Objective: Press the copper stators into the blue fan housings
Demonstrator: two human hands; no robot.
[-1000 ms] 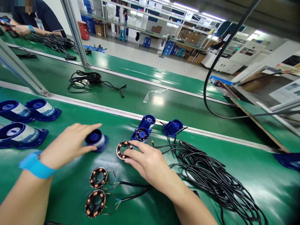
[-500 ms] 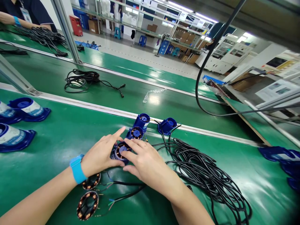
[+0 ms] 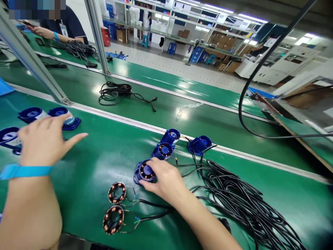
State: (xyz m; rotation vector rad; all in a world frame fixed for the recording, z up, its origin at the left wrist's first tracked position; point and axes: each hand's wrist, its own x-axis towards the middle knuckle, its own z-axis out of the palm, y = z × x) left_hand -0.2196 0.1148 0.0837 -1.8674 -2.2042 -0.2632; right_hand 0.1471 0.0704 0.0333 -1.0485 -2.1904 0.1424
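My right hand [image 3: 166, 178] is closed around the near side of a blue motor housing [image 3: 139, 170], whose copper-wound stator faces up. My left hand [image 3: 43, 140], with a blue wristband, is open at the left, thumb stretched out. It hovers over or beside several blue housings with white labels, such as the one behind its fingertips [image 3: 74, 121]; whether it touches one, I cannot tell. Two loose copper-wound stator rings [image 3: 113, 219] lie in front, close to black cable ends [image 3: 153, 217] with bare coloured wires. Just beyond the right hand stand more blue housings [image 3: 162, 151].
A large coil of black cable [image 3: 231, 194] spreads across the right of the green bench. Metal posts [image 3: 96, 34] and a rail [image 3: 125, 118] divide the bench. Another cable bundle [image 3: 116, 92] lies beyond. A co-worker [image 3: 71, 26] sits at the far left.
My left hand has left the motor housing and swung left to the labelled housings. My right hand stays at the same housing. The view has shifted left.
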